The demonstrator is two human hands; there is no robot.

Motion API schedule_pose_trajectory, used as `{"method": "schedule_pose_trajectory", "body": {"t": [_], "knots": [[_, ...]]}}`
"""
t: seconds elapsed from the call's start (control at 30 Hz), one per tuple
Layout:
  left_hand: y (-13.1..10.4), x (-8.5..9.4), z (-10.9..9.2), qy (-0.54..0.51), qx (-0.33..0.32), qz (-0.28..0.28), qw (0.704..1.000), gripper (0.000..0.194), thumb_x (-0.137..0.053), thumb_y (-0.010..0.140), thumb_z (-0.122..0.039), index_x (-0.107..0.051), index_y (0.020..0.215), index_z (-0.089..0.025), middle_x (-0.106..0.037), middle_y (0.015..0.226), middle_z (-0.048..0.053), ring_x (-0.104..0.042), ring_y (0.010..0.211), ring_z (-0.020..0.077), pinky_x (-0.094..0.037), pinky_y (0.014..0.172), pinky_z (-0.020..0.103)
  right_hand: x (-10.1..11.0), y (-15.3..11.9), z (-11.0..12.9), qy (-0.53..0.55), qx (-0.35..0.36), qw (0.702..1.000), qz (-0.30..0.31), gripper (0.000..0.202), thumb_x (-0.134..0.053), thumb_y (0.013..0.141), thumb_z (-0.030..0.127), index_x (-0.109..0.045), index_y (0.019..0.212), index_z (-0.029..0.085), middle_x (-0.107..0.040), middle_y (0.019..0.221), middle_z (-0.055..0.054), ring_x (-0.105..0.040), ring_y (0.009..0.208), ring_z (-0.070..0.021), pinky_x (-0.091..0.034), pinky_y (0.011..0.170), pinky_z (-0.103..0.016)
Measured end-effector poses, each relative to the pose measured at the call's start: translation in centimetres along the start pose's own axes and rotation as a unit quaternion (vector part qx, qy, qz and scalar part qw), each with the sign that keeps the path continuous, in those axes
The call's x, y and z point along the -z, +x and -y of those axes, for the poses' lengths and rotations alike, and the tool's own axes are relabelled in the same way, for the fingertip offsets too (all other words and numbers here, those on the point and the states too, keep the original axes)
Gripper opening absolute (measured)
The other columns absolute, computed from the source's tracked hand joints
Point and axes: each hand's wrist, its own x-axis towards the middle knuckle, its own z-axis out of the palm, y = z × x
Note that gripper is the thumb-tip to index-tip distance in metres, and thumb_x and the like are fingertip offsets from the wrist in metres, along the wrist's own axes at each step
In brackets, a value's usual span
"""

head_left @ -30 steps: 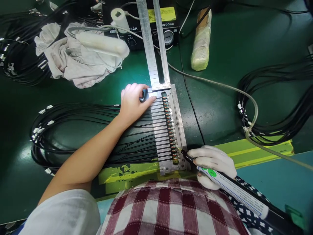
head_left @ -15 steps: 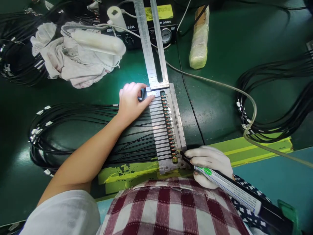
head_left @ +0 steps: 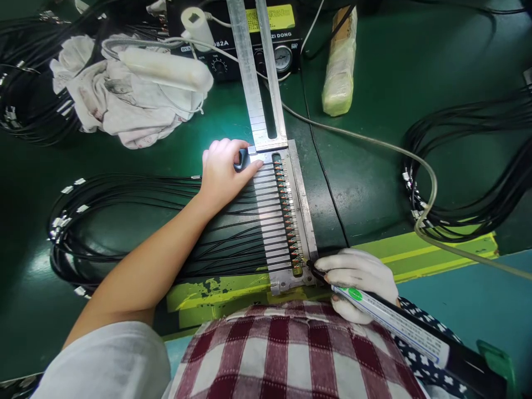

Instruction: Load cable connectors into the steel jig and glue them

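A slotted metal fixture [head_left: 276, 244] lies on the table, with a row of black cables [head_left: 236, 248] in its grooves. Small cable ends with coppery and silvery parts [head_left: 288, 208] line its slot. My bare left hand [head_left: 226, 169] grips the fixture's upper left corner, thumb on the plate and fingers curled by a dark grey-blue part [head_left: 241, 160]. In my white-gloved right hand [head_left: 357, 280] is a black glue syringe [head_left: 394, 318] with a white label and green sticker. It slants, its narrow tip beside the lowest cable ends; whether it touches them I cannot tell.
A metal ruled frame [head_left: 249, 83] extends back from the fixture. Behind stands a black dispenser unit [head_left: 228, 61] with a gauge. A stained cloth [head_left: 124, 116] lies left, a wrapped block [head_left: 338, 83] right. Cable coils [head_left: 62, 233] and a translucent hose [head_left: 374, 141] occupy the table.
My right hand and the syringe have shifted slightly right and down, the tip drawing back a little from the cable ends. My left hand stays in place.
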Motion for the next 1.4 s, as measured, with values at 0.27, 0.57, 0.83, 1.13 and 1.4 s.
{"method": "schedule_pose_trajectory", "body": {"t": [0.27,0.57,0.83,1.13,1.4], "knots": [[0.0,-0.1,0.1,-0.002,-0.001,-0.003,1.0,0.036,-0.058,0.085,-0.055,-0.061,0.104,-0.024,-0.053,0.081,0.002,-0.051,0.087,0.024,-0.039,0.088,0.038,-0.1,-0.3,-0.2,0.003,-0.008,1.0,0.002,0.015,-0.062,0.082,0.025,-0.064,0.096,0.02,-0.077,0.095,-0.01,-0.074,0.08,-0.0185,-0.058,0.068,-0.03],[0.0,0.0,0.0,0.001,-0.001,-0.001,1.0,0.035,-0.058,0.085,-0.054,-0.061,0.104,-0.024,-0.053,0.081,0.003,-0.051,0.087,0.0248,-0.039,0.088,0.038,-0.3,-0.3,-0.5,0.008,-0.006,1.0,-0.005,0.022,-0.065,0.081,0.027,-0.063,0.102,0.021,-0.076,0.099,-0.01,-0.075,0.085,-0.02,-0.059,0.069,-0.029],[0.0,-0.1,0.0,0.006,-0.002,-0.003,1.0,0.035,-0.058,0.085,-0.053,-0.061,0.104,-0.024,-0.054,0.083,0.003,-0.051,0.088,0.0252,-0.039,0.086,0.037,0.3,-0.6,0.5,0.003,-0.004,1.0,-0.002,0.013,-0.058,0.085,0.025,-0.064,0.095,0.019,-0.077,0.092,-0.011,-0.074,0.075,-0.0179,-0.058,0.065,-0.03],[0.0,0.1,-0.1,0.003,0.004,0.0,1.0,0.034,-0.058,0.085,-0.052,-0.062,0.104,-0.024,-0.055,0.083,0.004,-0.052,0.087,0.0253,-0.039,0.084,0.038,-0.1,-1.2,0.1,0.002,-0.011,1.0,0.015,0.015,-0.061,0.085,0.029,-0.064,0.096,0.019,-0.076,0.095,-0.01,-0.074,0.079,-0.0178,-0.057,0.067,-0.03],[-0.1,0.2,-0.2,0.007,0.001,-0.004,1.0,0.034,-0.059,0.085,-0.052,-0.062,0.103,-0.023,-0.055,0.083,0.004,-0.052,0.086,0.0248,-0.04,0.083,0.037,-0.1,-1.3,0.2,0.005,-0.016,1.0,0.007,0.015,-0.062,0.083,0.026,-0.064,0.096,0.018,-0.076,0.095,-0.01,-0.074,0.08,-0.0173,-0.057,0.069,-0.03]]}}
